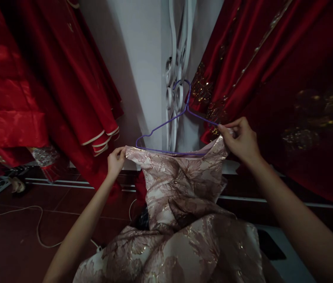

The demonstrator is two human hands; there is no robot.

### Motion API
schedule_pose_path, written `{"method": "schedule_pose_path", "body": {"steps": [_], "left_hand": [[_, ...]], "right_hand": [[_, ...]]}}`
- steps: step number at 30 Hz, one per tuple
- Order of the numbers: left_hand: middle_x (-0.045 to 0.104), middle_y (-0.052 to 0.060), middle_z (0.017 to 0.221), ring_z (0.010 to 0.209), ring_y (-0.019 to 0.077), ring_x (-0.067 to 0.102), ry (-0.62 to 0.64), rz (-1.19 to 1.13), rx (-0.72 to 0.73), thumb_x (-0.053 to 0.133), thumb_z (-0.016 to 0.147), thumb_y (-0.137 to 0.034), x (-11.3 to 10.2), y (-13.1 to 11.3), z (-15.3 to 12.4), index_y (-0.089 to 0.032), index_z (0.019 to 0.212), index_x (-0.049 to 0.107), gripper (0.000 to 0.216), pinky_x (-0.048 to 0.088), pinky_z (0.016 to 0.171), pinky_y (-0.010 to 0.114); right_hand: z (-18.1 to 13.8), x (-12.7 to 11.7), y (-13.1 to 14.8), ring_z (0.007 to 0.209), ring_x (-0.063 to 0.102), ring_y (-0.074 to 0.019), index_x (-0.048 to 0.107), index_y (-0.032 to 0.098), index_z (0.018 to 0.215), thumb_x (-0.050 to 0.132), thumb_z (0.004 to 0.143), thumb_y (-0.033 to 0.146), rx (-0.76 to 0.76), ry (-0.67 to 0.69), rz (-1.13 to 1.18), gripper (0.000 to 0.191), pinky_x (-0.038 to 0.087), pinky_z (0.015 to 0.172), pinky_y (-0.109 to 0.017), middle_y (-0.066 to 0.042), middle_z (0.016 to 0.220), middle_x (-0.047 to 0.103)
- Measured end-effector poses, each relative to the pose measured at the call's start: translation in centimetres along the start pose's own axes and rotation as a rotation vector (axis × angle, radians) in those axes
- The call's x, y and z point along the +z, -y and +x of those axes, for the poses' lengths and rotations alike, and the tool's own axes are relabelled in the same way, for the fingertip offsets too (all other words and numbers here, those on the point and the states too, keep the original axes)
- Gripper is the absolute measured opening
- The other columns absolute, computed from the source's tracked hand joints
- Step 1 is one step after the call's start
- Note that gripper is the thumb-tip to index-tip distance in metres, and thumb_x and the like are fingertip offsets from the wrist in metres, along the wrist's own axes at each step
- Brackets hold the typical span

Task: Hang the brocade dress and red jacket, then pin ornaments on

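A pale pink dress (166, 184) with a shiny floral pattern hangs between my two hands, its skirt spreading toward me. My left hand (116, 161) pinches the left top corner of the dress. At the opposite corner, my right hand (240, 139) grips the dress with thumb and fingers, close to the right end of a purple wire hanger (166, 125). The hanger's lower bar lies along the dress neckline, and its left end shows bare above the fabric. Its hook rests near the white scrolled metalwork (178, 70). Whether the right fingers also hold the hanger is unclear.
Red garments (74, 78) hang at the left, and more red garments with gold trim (243, 51) hang at the right. A white cable (39, 224) runs over the dark red floor (10, 243). A shoe (17, 184) stands at the far left.
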State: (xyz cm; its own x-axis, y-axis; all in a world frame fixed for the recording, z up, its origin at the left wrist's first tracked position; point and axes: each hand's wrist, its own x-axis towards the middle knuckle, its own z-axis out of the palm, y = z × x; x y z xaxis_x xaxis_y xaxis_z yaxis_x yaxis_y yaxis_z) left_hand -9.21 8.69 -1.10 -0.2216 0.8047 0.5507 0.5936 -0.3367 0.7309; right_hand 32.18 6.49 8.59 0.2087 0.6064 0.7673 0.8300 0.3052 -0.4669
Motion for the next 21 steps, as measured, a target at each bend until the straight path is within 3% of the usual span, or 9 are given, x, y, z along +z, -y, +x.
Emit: {"method": "schedule_pose_path", "body": {"steps": [21], "left_hand": [[0.068, 0.008, 0.097, 0.089, 0.0187, 0.062, -0.003, 0.017, 0.062, 0.048, 0.083, -0.041, -0.19, -0.7, 0.84, -0.016, 0.096, 0.066, 0.033, 0.047, 0.082, 0.029]], "right_hand": [[0.12, 0.0, -0.14, 0.055, 0.05, -0.0112, 0.053, 0.02, 0.083, 0.058, 0.075, 0.05, 0.004, 0.018, 0.02, 0.031, 0.035, 0.052, -0.023, 0.002, 0.063, 0.054]]}}
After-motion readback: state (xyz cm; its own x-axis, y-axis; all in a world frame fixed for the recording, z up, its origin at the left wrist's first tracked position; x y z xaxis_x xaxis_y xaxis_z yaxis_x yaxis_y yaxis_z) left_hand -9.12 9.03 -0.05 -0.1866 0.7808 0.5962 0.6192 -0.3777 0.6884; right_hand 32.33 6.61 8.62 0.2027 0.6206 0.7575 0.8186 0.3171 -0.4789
